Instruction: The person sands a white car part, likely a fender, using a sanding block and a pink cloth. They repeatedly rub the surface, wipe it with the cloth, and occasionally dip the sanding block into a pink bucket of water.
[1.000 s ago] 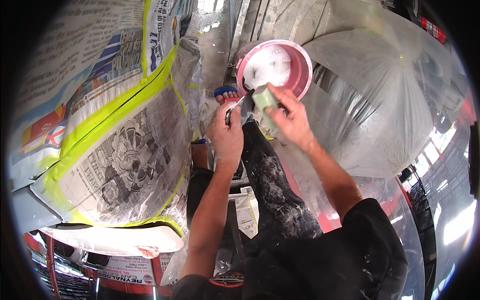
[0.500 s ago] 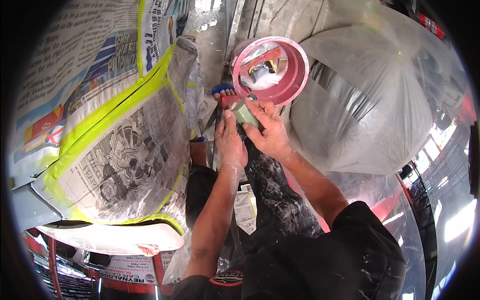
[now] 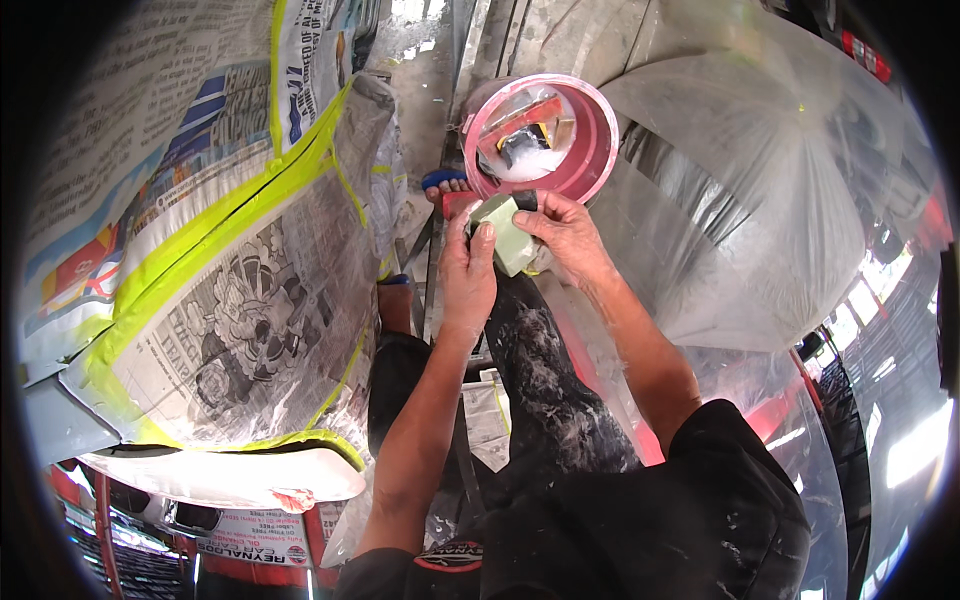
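Observation:
Both my hands grip a pale green rectangular block point(image 3: 508, 238) just below the pink bucket point(image 3: 590, 150). My left hand point(image 3: 465, 265) has its thumb on the block's left side. My right hand point(image 3: 572, 240) pinches its upper right, where a small dark piece point(image 3: 524, 199) lies against the block. A red object point(image 3: 456, 203) shows behind my left fingers; I cannot make out what it is. The bucket holds white suds or liquid with red, black and yellow objects in it.
At left stands a panel masked with newspaper point(image 3: 230, 310) and yellow-green tape point(image 3: 210, 230). Clear plastic sheeting point(image 3: 730, 200) covers a bulky shape at right. My feet in blue slippers point(image 3: 440, 178) and my dust-smeared dark trousers point(image 3: 540, 370) rest on the concrete floor point(image 3: 420, 60).
My hands have come together on the green block and lowered from the bucket's rim. The block has turned, and more of the bucket's contents show than a second ago.

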`<state>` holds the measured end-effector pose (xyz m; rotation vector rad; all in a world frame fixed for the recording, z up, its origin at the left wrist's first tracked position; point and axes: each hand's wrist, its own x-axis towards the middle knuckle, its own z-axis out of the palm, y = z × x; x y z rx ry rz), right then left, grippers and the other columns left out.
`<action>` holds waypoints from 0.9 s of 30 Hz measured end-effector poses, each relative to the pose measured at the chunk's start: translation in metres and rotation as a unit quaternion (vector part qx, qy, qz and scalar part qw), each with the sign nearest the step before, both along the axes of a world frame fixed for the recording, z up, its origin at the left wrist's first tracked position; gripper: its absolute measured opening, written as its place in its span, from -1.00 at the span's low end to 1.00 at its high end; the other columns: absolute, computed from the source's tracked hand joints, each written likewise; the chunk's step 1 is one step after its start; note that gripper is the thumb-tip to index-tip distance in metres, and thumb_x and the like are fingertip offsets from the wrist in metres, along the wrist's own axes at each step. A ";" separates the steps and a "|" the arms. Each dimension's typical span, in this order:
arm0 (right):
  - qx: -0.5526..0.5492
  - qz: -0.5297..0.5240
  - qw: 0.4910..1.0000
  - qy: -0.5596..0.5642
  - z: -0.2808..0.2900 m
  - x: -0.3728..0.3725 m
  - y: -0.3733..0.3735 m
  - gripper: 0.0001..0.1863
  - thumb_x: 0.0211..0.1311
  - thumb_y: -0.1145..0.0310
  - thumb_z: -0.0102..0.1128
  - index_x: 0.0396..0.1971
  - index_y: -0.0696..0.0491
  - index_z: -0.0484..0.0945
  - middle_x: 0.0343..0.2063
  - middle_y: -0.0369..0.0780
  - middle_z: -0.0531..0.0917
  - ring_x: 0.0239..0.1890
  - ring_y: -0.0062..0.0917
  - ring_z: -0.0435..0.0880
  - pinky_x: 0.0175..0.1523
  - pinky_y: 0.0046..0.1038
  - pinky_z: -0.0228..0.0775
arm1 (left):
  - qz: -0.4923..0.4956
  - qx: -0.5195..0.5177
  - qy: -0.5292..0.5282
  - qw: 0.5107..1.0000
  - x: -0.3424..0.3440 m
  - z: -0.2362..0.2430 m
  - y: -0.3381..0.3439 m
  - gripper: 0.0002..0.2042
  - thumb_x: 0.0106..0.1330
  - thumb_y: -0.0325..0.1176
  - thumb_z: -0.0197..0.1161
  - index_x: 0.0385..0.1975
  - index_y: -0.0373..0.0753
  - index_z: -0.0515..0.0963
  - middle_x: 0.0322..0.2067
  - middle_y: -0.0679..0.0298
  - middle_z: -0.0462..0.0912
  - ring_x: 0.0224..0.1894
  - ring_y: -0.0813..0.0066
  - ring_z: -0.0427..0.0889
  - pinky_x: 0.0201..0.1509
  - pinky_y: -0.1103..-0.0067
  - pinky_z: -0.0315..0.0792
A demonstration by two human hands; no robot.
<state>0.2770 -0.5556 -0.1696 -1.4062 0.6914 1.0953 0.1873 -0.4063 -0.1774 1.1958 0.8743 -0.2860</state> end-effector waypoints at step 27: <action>-0.309 0.775 0.486 -0.260 -0.296 0.083 -0.071 -0.59 0.43 0.25 0.02 0.18 0.06 0.56 0.14 0.02 0.62 0.29 -0.10 0.52 0.43 -0.03 0.21 | -0.168 0.044 -0.187 0.967 -0.036 0.120 0.123 -0.54 0.47 -0.15 0.21 0.21 -0.36 0.49 0.04 -0.09 0.66 0.11 -0.07 0.64 0.19 0.21 0.48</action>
